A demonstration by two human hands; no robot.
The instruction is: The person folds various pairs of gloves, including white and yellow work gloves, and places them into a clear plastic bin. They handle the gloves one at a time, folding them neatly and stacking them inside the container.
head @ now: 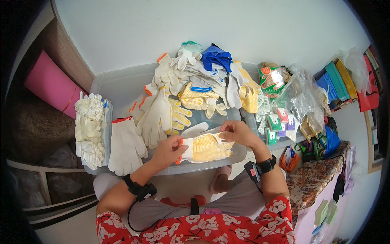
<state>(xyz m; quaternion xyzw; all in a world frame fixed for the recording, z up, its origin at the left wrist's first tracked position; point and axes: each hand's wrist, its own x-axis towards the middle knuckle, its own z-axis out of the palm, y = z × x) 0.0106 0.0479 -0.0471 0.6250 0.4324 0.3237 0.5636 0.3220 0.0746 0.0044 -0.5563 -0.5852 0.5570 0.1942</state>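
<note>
Between my two hands a white knit work glove with yellow rubber dots (208, 148) lies nearly flat over the front of a translucent plastic lid or tray (122, 77). My left hand (172, 148) pinches its orange-edged cuff. At the other end, my right hand (237, 133) has thumb and fingers on the finger part. Just behind this glove lies a plain white glove finger part (195, 129). To the left rest a white glove with a red cuff (125, 145) and a white glove with an orange cuff (157, 116), beside yellow-dotted fingers.
A heap of work gloves (195, 76) fills the back, topped by a blue fabric item (216, 58). White gloves bulge from a box (90, 131) at left. Small tissue-like packets (274, 122) and clear plastic bags (300, 91) lie right. A pink roll (51, 80) stands far left.
</note>
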